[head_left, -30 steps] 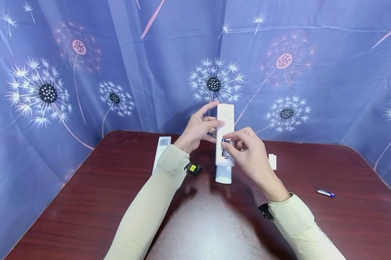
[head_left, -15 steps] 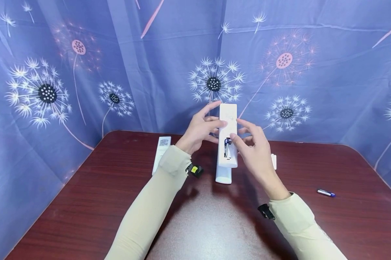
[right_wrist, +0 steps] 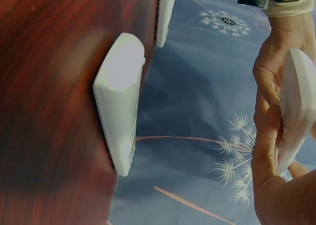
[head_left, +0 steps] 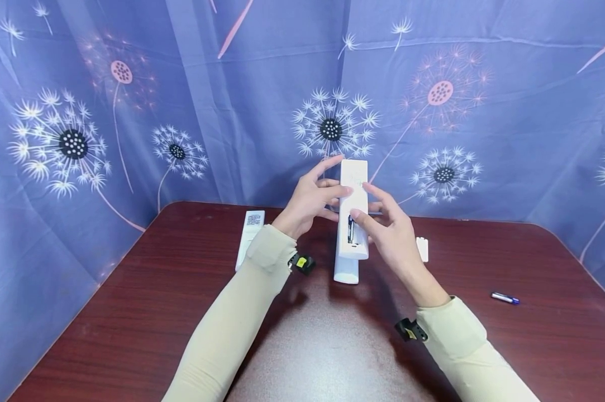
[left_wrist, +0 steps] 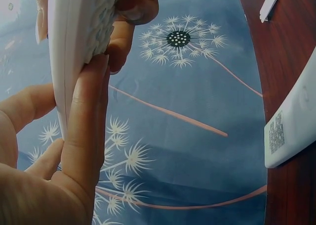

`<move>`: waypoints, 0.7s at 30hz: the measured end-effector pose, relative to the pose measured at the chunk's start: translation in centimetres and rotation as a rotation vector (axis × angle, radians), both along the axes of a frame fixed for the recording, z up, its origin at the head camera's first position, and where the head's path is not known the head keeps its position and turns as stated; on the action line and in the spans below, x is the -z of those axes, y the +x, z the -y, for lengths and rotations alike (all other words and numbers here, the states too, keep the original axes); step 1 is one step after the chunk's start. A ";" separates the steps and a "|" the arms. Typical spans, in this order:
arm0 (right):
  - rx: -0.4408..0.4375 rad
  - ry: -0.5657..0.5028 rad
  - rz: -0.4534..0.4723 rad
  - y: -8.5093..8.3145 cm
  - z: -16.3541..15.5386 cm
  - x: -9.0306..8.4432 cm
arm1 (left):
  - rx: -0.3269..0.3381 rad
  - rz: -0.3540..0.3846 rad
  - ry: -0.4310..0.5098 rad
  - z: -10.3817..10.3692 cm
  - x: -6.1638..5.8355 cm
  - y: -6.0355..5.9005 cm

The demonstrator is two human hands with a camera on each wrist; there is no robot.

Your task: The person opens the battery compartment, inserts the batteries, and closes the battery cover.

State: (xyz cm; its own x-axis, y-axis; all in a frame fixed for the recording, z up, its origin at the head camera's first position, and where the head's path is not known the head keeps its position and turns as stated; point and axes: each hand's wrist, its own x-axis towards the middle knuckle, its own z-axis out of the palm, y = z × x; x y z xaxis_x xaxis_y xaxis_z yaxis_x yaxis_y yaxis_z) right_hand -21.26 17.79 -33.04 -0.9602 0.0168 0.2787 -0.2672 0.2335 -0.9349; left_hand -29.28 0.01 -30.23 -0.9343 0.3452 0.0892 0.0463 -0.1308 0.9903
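A white remote control [head_left: 349,173] is held up above the table, its back and uncovered battery compartment [head_left: 354,244] facing me. My left hand [head_left: 304,204] grips its left edge, thumb on the back; in the left wrist view, fingers [left_wrist: 86,111] lie against the button side. My right hand [head_left: 395,237] holds the right edge, its thumb pressing at the compartment's upper end and its other fingers partly hidden behind. A battery [head_left: 351,230] shows in the compartment, partly covered by that thumb. In the right wrist view, the held remote [right_wrist: 298,99] appears edge-on.
Below the held remote lies a second white remote [head_left: 346,274], and a third [head_left: 246,243] lies to the left. A small white cover [head_left: 422,249] is right of my right hand. Farther right lies a small blue-and-white cylinder [head_left: 505,298], apparently a battery. A patterned curtain hangs behind the table.
My right hand has gone from pinching at the battery to holding the remote's right edge, thumb on the compartment's upper end. The held remote has shifted slightly right.
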 end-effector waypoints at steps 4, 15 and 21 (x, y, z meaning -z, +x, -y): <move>-0.020 -0.046 0.012 -0.1 0.1 0.0 | 0.001 0.002 -0.006 -0.1 0.0 0.0; -0.060 -0.111 0.043 0.0 0.2 0.0 | -0.003 0.004 -0.013 -0.1 -0.2 0.3; -0.067 -0.117 0.044 0.1 0.2 0.1 | -0.008 0.000 -0.017 -0.1 -0.3 0.4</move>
State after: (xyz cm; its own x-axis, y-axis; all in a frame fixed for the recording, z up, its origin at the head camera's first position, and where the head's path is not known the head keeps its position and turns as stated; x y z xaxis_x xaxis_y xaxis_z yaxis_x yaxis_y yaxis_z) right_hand -21.20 17.58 -33.10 -0.9716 -0.0181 0.2358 -0.2364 0.1054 -0.9659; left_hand -28.89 0.12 -29.97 -0.9369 0.3393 0.0838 0.0475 -0.1137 0.9924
